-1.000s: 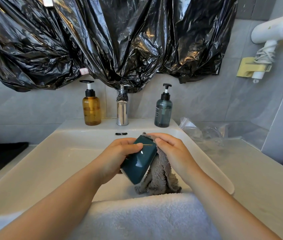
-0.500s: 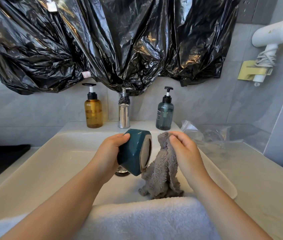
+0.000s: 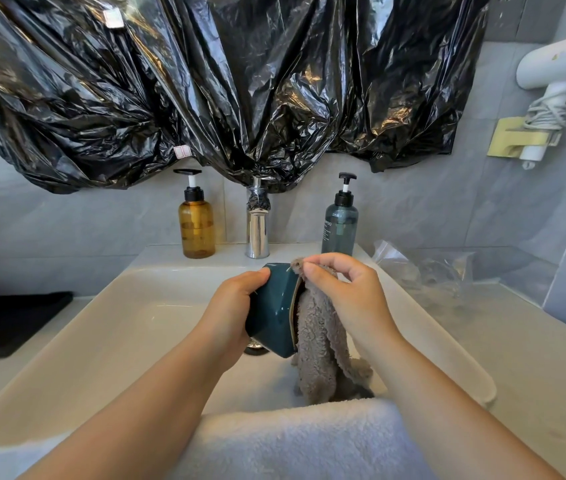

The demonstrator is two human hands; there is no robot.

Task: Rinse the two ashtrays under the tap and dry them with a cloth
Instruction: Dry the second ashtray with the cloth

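The right hand (image 3: 347, 292) has brought the grey cloth (image 3: 319, 344) back against the open face of the teal ashtray (image 3: 274, 317), closing the gap seen a moment ago. The left hand (image 3: 229, 310) has tipped the ashtray slightly more upright.

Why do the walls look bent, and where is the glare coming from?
Head view: the wide-angle lens bows straight edges near the frame's borders; the black plastic sheet throws bright glints; the teal ashtray carries a small highlight; the hands and grey cloth look sharp.

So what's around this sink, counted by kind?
Pump bottles: 2, amber plastic bottle and grey-green plastic bottle
Ashtrays: 1, glossy dark teal ashtray
Cloths: 2, fluffy grey cloth and white terry towel
Chrome taps: 1
White hair dryers: 1
Total: 7
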